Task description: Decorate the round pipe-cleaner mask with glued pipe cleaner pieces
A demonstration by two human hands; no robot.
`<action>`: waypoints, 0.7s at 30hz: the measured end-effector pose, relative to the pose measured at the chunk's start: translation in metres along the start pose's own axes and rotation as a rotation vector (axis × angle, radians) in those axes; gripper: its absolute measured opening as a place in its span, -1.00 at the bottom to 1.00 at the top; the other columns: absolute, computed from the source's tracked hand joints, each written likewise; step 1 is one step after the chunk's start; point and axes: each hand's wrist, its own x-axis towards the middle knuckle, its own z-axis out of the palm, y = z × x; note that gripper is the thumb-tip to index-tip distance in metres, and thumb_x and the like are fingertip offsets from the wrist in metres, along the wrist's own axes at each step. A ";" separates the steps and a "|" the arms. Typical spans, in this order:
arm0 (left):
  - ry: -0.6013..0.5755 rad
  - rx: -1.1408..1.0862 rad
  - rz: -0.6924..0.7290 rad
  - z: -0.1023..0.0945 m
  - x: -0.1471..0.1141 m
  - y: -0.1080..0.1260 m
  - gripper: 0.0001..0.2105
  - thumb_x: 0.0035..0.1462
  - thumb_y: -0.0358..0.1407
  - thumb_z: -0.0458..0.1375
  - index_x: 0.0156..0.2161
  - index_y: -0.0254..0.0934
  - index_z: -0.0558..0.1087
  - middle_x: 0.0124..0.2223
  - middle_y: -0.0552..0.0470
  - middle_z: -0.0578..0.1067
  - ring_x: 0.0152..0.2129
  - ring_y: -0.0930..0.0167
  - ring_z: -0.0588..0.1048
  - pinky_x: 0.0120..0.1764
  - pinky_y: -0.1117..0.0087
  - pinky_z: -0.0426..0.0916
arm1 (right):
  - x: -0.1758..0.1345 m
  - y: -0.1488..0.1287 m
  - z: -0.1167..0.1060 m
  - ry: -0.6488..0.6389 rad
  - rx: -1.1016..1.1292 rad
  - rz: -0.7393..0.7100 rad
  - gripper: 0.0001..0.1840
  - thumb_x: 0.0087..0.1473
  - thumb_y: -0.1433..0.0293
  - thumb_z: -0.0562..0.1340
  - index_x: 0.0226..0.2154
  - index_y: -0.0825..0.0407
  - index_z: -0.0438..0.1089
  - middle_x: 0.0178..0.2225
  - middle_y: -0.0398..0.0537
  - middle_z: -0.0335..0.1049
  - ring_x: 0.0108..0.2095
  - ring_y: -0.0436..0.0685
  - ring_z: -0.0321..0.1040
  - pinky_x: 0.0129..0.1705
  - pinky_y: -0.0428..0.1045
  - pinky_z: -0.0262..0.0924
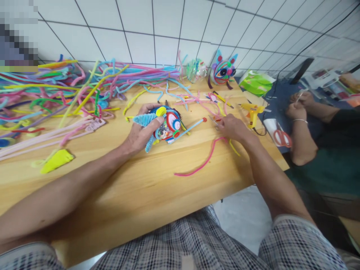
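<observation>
My left hand [142, 131] is closed around a round craft head [165, 129] covered in coiled pipe cleaners, with a ringed eye, light blue fuzzy ears and a yellow spot. From its lower side a light blue pipe cleaner [189, 129] sticks out, ending in a red coil [204, 120]. To the right, my right hand [229, 125] is closed over a thin metal-tipped tool [213, 119]; most of the tool is hidden by the fingers. A bright pink pipe cleaner [206, 163] curves over the table from under that hand, beside a short yellow one [234, 148].
Loose pipe cleaners [70, 90] cover the left and back of the table. A finished animal head [222, 71] and a clear ball [197, 70] stand by the tiled wall. A yellow glue gun [253, 112] and red-handled scissors [282, 138] lie right, near another person's hands [299, 105].
</observation>
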 end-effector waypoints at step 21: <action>0.025 -0.056 -0.022 0.007 -0.004 0.006 -0.38 0.37 0.41 0.49 0.15 -0.02 0.62 0.07 -0.03 0.77 0.17 0.08 0.71 0.22 0.03 0.69 | -0.055 0.041 -0.066 0.329 0.690 0.058 -0.75 0.12 0.08 0.43 -0.31 -0.10 0.61 -0.35 -0.06 0.65 -0.32 0.16 0.45 -0.21 0.06 0.30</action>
